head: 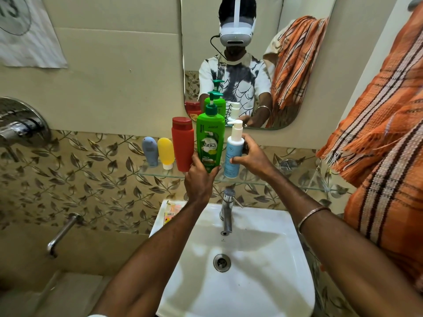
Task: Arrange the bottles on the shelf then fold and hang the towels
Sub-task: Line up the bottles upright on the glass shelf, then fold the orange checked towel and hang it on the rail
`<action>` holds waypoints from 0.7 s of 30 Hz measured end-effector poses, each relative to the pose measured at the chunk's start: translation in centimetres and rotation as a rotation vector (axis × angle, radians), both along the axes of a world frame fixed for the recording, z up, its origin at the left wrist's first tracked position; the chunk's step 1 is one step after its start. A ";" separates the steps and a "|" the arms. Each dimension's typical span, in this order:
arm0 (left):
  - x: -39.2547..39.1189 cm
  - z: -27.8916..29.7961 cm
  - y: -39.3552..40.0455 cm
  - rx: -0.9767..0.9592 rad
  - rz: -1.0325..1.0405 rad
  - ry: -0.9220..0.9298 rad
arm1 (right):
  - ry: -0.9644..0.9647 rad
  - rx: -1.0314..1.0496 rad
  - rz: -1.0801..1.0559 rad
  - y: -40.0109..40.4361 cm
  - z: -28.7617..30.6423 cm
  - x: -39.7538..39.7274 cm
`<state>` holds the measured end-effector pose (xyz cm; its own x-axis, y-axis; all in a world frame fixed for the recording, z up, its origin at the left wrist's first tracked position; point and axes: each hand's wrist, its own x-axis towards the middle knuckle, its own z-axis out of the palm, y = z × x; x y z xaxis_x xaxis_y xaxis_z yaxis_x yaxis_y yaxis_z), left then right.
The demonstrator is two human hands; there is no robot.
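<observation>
On the glass shelf point(297, 179) above the sink stand a grey-blue tube point(150, 151), a yellow tube point(166, 152) and a red bottle point(182, 144) in a row. My left hand point(200, 179) grips the base of a tall green pump bottle point(210, 139) just right of the red one. My right hand point(250, 156) holds a white and light-blue pump bottle point(234, 152) upright beside it. An orange striped towel point(384, 145) hangs in a bunch at the right.
A white sink point(240, 271) with a chrome tap point(227, 209) lies below the shelf. The mirror point(231, 60) behind shows the bottles and the towel. A chrome shower mixer point(20, 124) and a spout point(61, 234) stick out at the left. A small packet point(171, 212) lies on the sink's back left corner.
</observation>
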<state>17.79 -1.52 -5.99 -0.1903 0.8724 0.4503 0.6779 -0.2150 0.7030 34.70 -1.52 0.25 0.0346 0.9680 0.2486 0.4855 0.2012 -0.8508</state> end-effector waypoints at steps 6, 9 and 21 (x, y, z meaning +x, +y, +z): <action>-1.1 -0.7 -0.1 0.006 -0.040 0.137 | 0.010 -0.018 0.019 -0.6 0.3 0.0; -2.2 -1.0 0.0 0.018 -0.056 0.215 | 0.027 0.058 -0.033 -1.7 0.7 0.1; -4.2 -0.3 -2.1 0.107 -0.177 0.317 | -0.063 0.378 -0.340 -8.4 6.0 -1.2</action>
